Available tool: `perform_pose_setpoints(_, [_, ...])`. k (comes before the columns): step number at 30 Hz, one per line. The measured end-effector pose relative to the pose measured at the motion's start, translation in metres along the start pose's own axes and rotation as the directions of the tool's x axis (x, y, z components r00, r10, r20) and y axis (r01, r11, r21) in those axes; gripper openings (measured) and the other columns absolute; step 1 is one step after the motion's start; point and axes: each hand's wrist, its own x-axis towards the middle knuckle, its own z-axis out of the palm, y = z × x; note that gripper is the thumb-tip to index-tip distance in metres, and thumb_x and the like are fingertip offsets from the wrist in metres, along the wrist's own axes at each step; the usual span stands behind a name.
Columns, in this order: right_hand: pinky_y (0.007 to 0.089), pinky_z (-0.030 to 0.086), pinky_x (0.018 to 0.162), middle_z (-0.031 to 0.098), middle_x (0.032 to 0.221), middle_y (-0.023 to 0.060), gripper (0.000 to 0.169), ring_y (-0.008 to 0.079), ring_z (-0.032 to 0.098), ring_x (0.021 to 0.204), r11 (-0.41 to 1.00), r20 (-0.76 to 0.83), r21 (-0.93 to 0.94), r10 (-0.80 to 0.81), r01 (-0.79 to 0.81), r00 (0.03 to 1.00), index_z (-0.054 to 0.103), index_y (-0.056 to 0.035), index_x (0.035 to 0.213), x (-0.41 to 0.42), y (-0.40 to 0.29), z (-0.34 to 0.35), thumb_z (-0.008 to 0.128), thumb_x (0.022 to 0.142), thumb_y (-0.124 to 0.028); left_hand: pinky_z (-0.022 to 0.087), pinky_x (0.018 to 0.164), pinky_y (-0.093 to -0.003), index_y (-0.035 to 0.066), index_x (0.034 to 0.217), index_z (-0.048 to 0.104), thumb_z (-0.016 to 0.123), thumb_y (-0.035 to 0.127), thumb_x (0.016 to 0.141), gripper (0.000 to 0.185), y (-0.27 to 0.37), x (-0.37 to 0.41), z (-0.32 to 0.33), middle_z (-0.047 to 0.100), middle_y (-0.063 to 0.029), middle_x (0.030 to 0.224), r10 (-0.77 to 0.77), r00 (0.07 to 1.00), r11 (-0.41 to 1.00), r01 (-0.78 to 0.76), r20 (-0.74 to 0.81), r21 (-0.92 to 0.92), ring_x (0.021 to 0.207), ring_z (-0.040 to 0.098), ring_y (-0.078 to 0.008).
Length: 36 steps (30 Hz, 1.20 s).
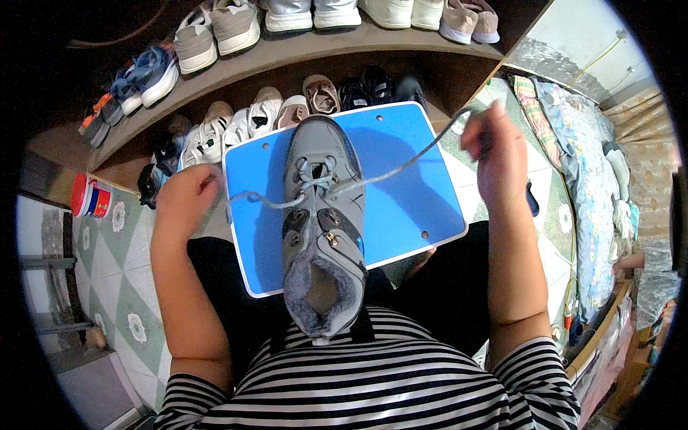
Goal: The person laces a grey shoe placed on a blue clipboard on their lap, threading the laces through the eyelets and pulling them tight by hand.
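Observation:
A grey lace-up ankle boot with a fuzzy lining stands on a tilted blue board with a white rim. Its toe points away from me and its opening faces my body. The grey shoelace is threaded through the lower eyelets, and its two ends spread sideways; the upper hooks are unlaced. My right hand, raised beyond the board's right edge, pinches one drawn-out end. Curled beside the left edge is my left hand, with the other end running to it; motion blur hides the exact grip.
Ahead, an upper shelf holds several pairs of shoes, with more shoes below it. A red-lidded bucket stands on the tiled floor to the left. At right lies patterned bedding. The board rests across my lap.

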Motion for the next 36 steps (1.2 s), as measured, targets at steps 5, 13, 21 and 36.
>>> perform_pose_setpoints(5, [0.0358,0.045,0.06,0.058,0.065,0.0108,0.019,0.0275,0.057,0.062,0.638,0.582,-0.429,-0.345,0.639,0.736,0.063,-0.004,0.073,-0.005,-0.003,0.021,0.067,0.084,-0.018,0.049,0.072,-0.0325,0.003,0.094,0.064,0.064,0.007,0.083,0.012,0.046,-0.006,0.007,0.063,-0.0105,0.085,0.151,0.952,0.861,-0.26,-0.268,-0.437,0.079,0.062,-0.0236])
perform_pose_setpoints(13, [0.0407,0.049,0.069,0.062,0.084,0.0102,0.013,0.0311,0.06,0.081,0.578,0.637,-0.295,-0.474,0.761,0.608,0.065,-0.0064,0.084,-0.003,0.006,0.101,0.07,0.073,-0.012,0.044,0.089,-0.036,0.006,0.099,0.055,0.083,0.017,0.065,0.046,0.1,-0.012,0.037,0.056,-0.0109,0.104,0.246,0.896,0.545,-0.443,-0.369,-0.712,0.1,0.055,-0.0283])
perform_pose_setpoints(21, [0.042,0.046,0.066,0.059,0.08,0.0098,0.012,0.0316,0.058,0.08,0.612,0.653,-0.385,-0.348,0.691,0.673,0.06,-0.0065,0.077,-0.002,0.017,0.111,0.068,0.07,-0.012,0.043,0.089,-0.036,0.007,0.094,0.054,0.086,0.017,0.059,0.049,0.097,-0.011,0.04,0.055,-0.0107,0.104,0.228,0.916,0.566,-0.4,-0.329,-0.721,0.099,0.054,-0.0282])
perform_pose_setpoints(36, [0.0423,0.047,0.067,0.057,0.083,0.0114,0.017,0.0332,0.057,0.079,0.701,0.674,-0.29,-0.333,0.651,0.659,0.06,-0.0058,0.081,0.006,0.015,0.109,0.07,0.068,-0.008,0.043,0.088,-0.0338,0.005,0.099,0.047,0.086,0.009,0.058,0.057,0.098,-0.013,0.049,0.053,-0.0118,0.104,0.184,0.92,0.44,-0.393,-0.347,-0.807,0.097,0.054,-0.0252])
